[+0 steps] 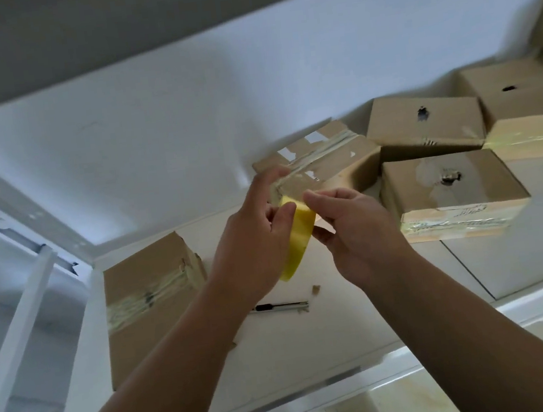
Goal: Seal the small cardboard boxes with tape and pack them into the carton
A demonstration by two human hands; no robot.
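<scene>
white table [346, 326] against white wall [184, 120]

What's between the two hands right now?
The yellow tape roll, seen edge-on in the head view. The left hand grips it and the right hand pinches its rim.

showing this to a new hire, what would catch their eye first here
The yellow tape roll, held mid-frame between the left hand and right hand, stands out first. Around it lie taped cardboard boxes on the white table, three at right with a ragged hole in one face. A utility knife lies on the table beneath the wrists.
</scene>
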